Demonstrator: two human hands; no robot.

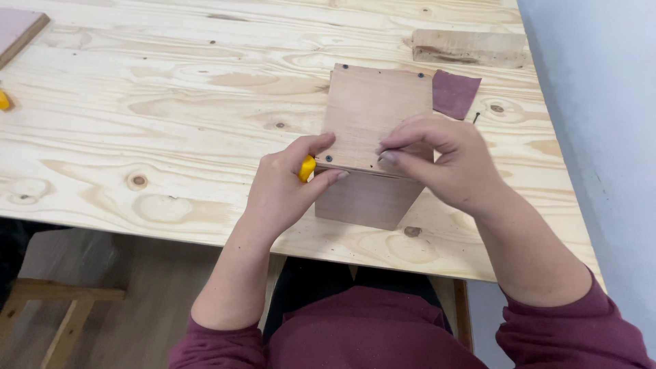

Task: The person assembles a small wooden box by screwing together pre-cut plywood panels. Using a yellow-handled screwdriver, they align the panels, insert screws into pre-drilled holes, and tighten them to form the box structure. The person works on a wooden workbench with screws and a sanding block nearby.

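Head view: looking down over my two hands at a pale pine tabletop [171,123].
Box: a small plywood box [372,137] stands on the table near its front edge, lid side up, dark screw heads at the corners of the top panel, one side face turned toward me.
Left hand: my left hand [283,191] is curled closed around a yellow-handled tool [307,168]; only a bit of the yellow shows between thumb and forefinger, so I cannot tell what kind of tool it is. Thumb and forefinger press against the box's near left corner, just beside a screw head.
Right hand: my right hand [444,160] rests over the box's near right corner, thumb and forefinger pinched shut on a small thin nail or screw [383,156] held at the top panel's edge; it is too small to tell which.
Sandpaper: a dark reddish piece of sandpaper [454,93] lies flat just beside the box's far right corner.
Loose screw: a small dark screw [475,118] lies on the table near the sandpaper.
Scrap wood: a rough wooden offcut [468,48] lies further back, well apart from my hands.
Far left: a board corner [17,34] and something yellow [4,100] sit at the table's left edge.
Sleeves: both my arms wear dark red sleeves [581,328].
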